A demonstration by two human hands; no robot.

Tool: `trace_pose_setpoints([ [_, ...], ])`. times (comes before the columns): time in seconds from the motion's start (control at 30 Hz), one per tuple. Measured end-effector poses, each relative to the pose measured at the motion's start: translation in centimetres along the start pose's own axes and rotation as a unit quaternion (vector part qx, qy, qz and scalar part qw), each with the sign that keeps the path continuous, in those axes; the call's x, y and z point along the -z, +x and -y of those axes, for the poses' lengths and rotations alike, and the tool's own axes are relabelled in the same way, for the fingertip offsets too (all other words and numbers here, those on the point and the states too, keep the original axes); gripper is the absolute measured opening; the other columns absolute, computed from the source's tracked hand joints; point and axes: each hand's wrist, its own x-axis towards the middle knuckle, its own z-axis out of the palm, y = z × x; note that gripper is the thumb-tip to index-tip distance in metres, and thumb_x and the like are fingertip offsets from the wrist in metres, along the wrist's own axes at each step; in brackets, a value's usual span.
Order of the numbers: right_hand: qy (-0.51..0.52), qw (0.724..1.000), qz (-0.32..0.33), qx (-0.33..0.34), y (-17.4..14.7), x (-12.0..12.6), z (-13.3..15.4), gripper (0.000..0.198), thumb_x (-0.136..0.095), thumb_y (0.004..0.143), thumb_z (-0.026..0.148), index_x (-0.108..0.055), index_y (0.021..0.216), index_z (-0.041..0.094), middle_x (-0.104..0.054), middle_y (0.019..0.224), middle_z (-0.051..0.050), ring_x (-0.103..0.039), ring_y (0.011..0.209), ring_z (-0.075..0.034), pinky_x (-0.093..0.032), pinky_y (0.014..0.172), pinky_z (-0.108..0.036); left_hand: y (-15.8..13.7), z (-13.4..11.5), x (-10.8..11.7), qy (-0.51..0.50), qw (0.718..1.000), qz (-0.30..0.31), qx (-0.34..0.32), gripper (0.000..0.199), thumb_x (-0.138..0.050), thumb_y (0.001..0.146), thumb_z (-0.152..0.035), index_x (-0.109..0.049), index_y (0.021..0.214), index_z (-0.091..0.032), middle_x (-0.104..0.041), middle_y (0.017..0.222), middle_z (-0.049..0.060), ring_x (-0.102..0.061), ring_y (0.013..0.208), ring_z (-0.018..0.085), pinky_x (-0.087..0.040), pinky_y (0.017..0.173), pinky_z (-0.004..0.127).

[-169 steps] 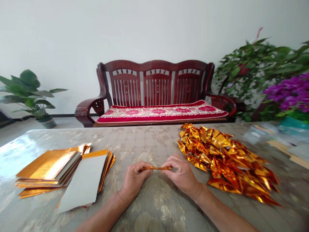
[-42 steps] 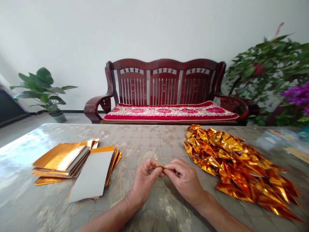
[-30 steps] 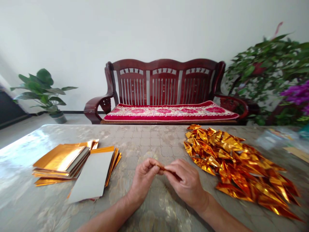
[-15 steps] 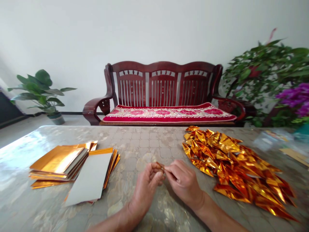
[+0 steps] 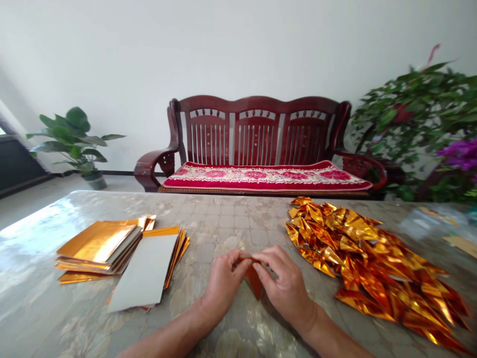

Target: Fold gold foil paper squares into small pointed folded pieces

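A small folded piece of orange-gold foil paper (image 5: 255,282) is pinched between both hands, low over the middle of the table. My left hand (image 5: 226,278) is closed on its left side, thumb and fingertips together. From the right, my right hand (image 5: 283,284) grips its upper edge between thumb and fingers. One flap hangs below the fingertips; the rest is hidden by the hands. Left of them lie a stack of gold foil sheets (image 5: 97,240) and a second stack with a grey-backed sheet (image 5: 146,271) on top. A pile of folded gold foil pieces (image 5: 357,253) spreads out on the right.
A patterned table cover (image 5: 208,214) lies under everything. Clear plastic bags (image 5: 428,221) and a brown card (image 5: 462,244) are at the far right. Beyond the table stand a wooden bench (image 5: 255,132) with a red cushion, a potted plant (image 5: 76,141) and leafy greenery (image 5: 413,117).
The orange flap of the foil paper now shows below my fingers, where earlier only a small bit was visible. My right hand's grip has opened out somewhat. The whole view has shifted slightly.
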Motion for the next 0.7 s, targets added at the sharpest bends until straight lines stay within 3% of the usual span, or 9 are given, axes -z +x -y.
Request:
trace_pose_setpoints([
  [0.1,0.053,0.993,0.018,-0.104,0.1,-0.2,-0.3,0.027,-0.063,0.086,0.023,-0.065,0.114,0.023,-0.067,0.097,-0.005,-0.062,0.079,-0.018,-0.052,0.070,-0.029,-0.2,-0.3,0.1,0.048,0.998,0.016,-0.021,0.012,-0.058,0.080,-0.022,-0.068,0.087,-0.019,-0.069,0.072,-0.001,-0.061,0.066,0.015,-0.042,0.063,0.024],
  [0.23,0.177,0.955,0.067,-0.228,0.2,-0.8,-0.6,0.026,-0.064,0.084,0.027,-0.069,0.108,0.020,-0.067,0.081,-0.001,-0.062,0.071,-0.016,-0.050,0.065,-0.027,-0.3,-0.6,0.1,0.052,0.999,0.010,-0.013,0.032,-0.060,0.075,-0.015,-0.058,0.107,-0.020,-0.059,0.057,-0.008,-0.056,0.053,0.012,-0.037,0.053,0.021],
  [0.43,0.198,0.940,0.080,-0.267,0.9,-0.7,-0.4,0.014,-0.065,0.077,0.029,-0.070,0.073,0.017,-0.064,0.067,0.000,-0.057,0.064,-0.015,-0.044,0.061,-0.025,-0.3,-0.7,0.1,0.041,0.999,0.007,-0.009,0.057,-0.063,0.070,-0.011,-0.050,0.125,-0.019,-0.057,0.059,-0.010,-0.057,0.056,0.012,-0.042,0.058,0.021],
  [0.53,0.238,0.925,0.022,-0.295,1.0,-0.7,-0.5,0.019,-0.066,0.079,0.036,-0.066,0.073,0.018,-0.063,0.066,0.000,-0.056,0.062,-0.014,-0.044,0.058,-0.024,-0.5,-0.3,-0.3,0.001,1.000,0.021,0.016,0.051,-0.064,0.069,-0.012,-0.054,0.118,-0.017,-0.063,0.065,-0.007,-0.061,0.060,0.012,-0.045,0.060,0.022],
  [0.7,0.314,0.879,-0.082,-0.349,0.6,-1.2,-1.3,0.032,-0.066,0.081,0.050,-0.056,0.084,0.020,-0.059,0.064,0.002,-0.051,0.051,-0.013,-0.040,0.044,-0.023,-0.4,0.2,-0.8,-0.074,0.993,0.051,0.083,0.011,-0.065,0.074,-0.026,-0.064,0.077,-0.015,-0.069,0.066,0.001,-0.062,0.058,0.014,-0.044,0.056,0.023],
])
